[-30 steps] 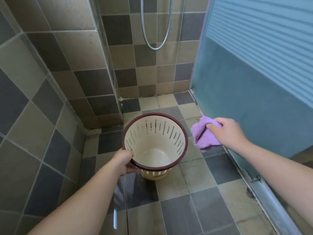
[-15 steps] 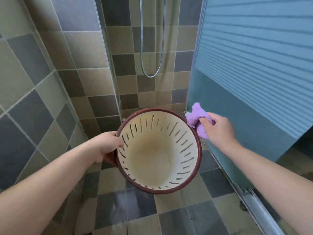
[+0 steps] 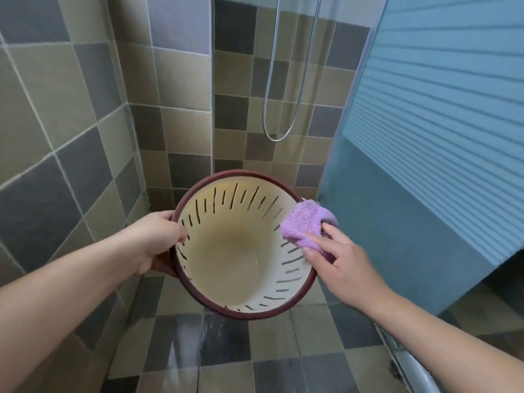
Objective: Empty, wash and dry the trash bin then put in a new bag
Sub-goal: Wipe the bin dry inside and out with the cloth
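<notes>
A cream trash bin (image 3: pixel 238 251) with slotted walls and a dark red rim is lifted off the floor and tilted so its mouth faces me. It holds nothing inside. My left hand (image 3: pixel 158 242) grips the rim on the left, thumb inside the wall. My right hand (image 3: pixel 343 262) holds a folded purple cloth (image 3: pixel 304 225) and presses it against the bin's upper right rim and inner wall.
A wet tiled floor (image 3: pixel 226 353) lies below. Tiled walls stand left and behind, with a shower hose (image 3: pixel 279 109) hanging at the back. A blue frosted shower door (image 3: pixel 425 165) closes the right side, its metal track (image 3: pixel 408 364) at the lower right.
The bin rose from the floor and tilted toward me. My right hand brought the cloth from beside the rim onto the bin's right edge.
</notes>
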